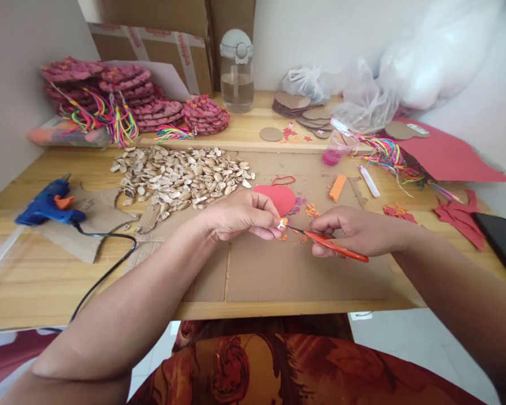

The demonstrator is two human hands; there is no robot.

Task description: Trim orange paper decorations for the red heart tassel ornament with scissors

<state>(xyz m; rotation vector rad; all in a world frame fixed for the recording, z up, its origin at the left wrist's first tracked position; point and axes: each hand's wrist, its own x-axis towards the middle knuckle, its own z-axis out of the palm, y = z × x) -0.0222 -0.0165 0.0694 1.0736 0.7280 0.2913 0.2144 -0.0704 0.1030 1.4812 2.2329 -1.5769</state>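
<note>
Between thumb and fingertips, my left hand [253, 216] pinches a small orange paper piece [282, 223] with a white patch on it. My right hand [348, 230] is closed round orange-handled scissors [335, 246], whose blade tips reach to the paper. Behind my left hand lies a red rounded paper piece [278, 198] with a red string loop [283, 180]. Small orange cuttings [312, 210] and purple bits [297, 206] are scattered on the cardboard sheet [303, 278] just beyond my hands. An orange paper strip [337, 187] lies farther back.
Peanut shells [185, 177] are heaped left of centre. A blue glue gun [48, 202] with a black cord lies at left. Stacked pink decorations [126, 93], a water bottle [236, 73] and cardboard discs [293, 104] stand behind. Red paper [451, 149] and a phone [501, 242] are at right.
</note>
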